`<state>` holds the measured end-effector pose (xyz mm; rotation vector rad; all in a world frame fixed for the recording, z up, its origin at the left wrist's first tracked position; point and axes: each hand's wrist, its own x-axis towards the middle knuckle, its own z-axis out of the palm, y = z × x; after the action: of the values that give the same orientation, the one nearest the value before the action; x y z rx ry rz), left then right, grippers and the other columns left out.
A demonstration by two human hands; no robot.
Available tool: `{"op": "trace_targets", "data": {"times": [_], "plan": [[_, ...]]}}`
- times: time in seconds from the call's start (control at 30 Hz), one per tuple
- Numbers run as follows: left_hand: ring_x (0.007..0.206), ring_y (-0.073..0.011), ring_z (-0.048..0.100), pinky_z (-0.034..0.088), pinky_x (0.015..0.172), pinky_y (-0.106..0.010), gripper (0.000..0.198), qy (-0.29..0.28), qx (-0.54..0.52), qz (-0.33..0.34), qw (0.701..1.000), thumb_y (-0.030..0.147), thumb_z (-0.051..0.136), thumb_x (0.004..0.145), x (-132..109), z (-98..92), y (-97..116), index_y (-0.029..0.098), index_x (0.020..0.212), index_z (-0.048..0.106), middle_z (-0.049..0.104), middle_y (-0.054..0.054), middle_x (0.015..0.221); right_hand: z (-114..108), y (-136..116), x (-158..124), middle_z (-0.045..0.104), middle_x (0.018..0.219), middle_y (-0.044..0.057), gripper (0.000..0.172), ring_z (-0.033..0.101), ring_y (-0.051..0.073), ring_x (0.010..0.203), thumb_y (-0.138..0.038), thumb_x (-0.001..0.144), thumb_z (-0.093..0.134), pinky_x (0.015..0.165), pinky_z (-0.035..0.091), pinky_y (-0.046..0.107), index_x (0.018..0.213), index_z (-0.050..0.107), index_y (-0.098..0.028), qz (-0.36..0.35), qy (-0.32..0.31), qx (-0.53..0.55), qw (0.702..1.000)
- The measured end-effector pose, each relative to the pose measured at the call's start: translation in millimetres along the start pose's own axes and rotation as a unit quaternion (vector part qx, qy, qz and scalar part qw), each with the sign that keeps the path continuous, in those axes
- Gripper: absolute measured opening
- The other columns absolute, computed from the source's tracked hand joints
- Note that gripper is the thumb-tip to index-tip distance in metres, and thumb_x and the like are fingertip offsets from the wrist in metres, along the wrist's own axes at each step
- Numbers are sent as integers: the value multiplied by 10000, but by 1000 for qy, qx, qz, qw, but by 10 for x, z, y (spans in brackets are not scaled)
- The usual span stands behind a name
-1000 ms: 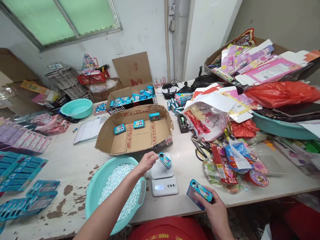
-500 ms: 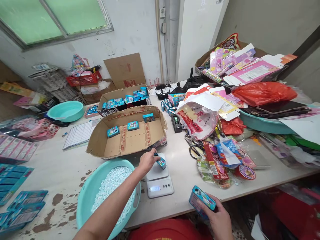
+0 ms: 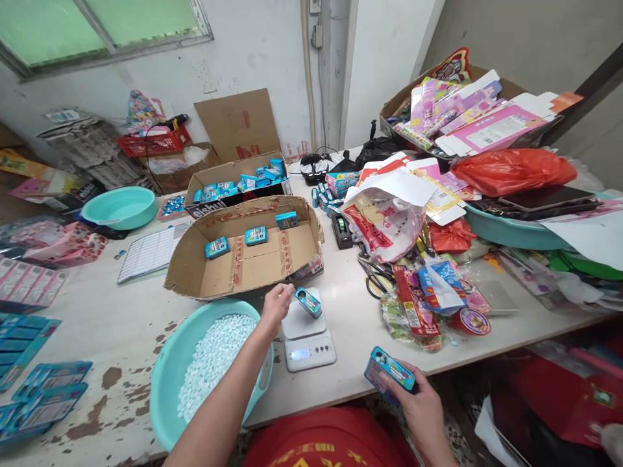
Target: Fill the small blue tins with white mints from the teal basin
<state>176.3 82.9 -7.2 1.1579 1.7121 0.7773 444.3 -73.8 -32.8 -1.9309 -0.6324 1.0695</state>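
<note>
On the white digital scale rests a small blue candy box, with a dark opening at its upper end. Just left of that box, apart from it, is my left hand, its fingers pinched together; whatever they hold, if anything, is too small to make out. My right hand grips another blue candy box over the table's front edge, its holed end pointing up and left. Pale blue candy tablets fill much of a turquoise tub, partly hidden behind my left forearm.
Behind the tub, an open cardboard tray holds three blue boxes. A second carton with several more stands beyond. Scissors, wrappers and plastic bags crowd the right. Flat blue packs lie at left.
My left hand has drawn back leftward from the box on the scale, which stays there. My right hand keeps its box in nearly the same place. The whole view has shifted slightly.
</note>
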Motion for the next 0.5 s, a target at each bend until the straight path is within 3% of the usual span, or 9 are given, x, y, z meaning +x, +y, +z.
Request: {"op": "trace_targets", "data": {"times": [0.1,0.17,0.23,0.37,0.5], "plan": [[330,-43,187,146,339,-159,279,-27,-170,-95,980,454,504,821,-220,-286,-108,181,772,473,232,116,438,-18,39,-19,705,686,27,503,628,228,654,-471,445,770,653,498,326,830,669,-164,-4,12,2,1000],[335,-26,239,127,320,-128,195,-24,-323,-158,933,316,606,773,-343,-539,-160,166,784,483,316,99,464,-19,55,-20,700,692,22,502,621,218,654,-462,459,770,657,495,328,849,665,-163,-4,15,5,1000],[370,-24,347,170,310,-105,130,20,-407,-180,895,164,614,748,-435,-776,-208,148,823,508,451,50,544,-14,62,-4,695,703,21,511,612,207,657,-456,464,773,664,492,324,866,662,-160,1,12,9,1000],[466,-58,495,329,345,-115,131,121,-398,-209,885,51,526,782,-573,-1012,-361,124,888,546,577,-39,691,18,49,73,690,729,26,551,603,201,674,-460,456,784,672,488,319,898,664,-153,4,-6,10,1000],[469,-58,495,408,410,-138,72,132,-362,-259,886,76,497,819,-713,-984,-592,106,845,557,530,-26,632,88,31,167,685,755,26,569,599,198,688,-463,456,791,688,488,325,918,663,-156,-1,-22,9,1000]]}}
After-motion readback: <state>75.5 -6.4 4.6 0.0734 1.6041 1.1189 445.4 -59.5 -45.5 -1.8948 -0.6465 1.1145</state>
